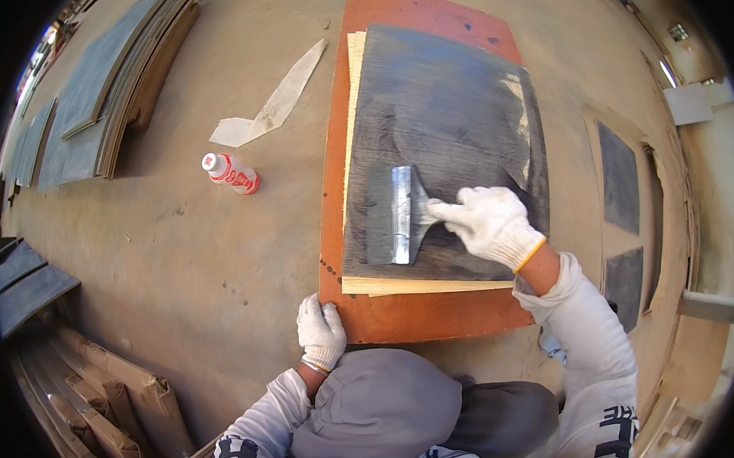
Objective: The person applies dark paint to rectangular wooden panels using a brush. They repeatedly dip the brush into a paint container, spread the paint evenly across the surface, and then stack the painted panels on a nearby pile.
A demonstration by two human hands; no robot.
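Observation:
My right hand [492, 226], in a white knit glove, is closed round the handle of a wide flat brush [401, 214] with a shiny metal band. Its dark bristles lie on a black-coated sheet [453, 134] with a streaky surface. That sheet tops a stack of pale wooden sheets [430, 288], whose edges show at the left and near sides. Under the stack lies a larger orange-red board [429, 318]. Also gloved, my left hand [321, 333] is at the board's near left corner, its fingers curled against the edge.
A white bottle with red markings [232, 174] stands left of the board, near a bent pale strip [278, 102]. Stacked dark panels [103, 78] lie far left. Brown wrapped bundles [122, 390] are near left. Dark rectangular panels [619, 179] lie at right.

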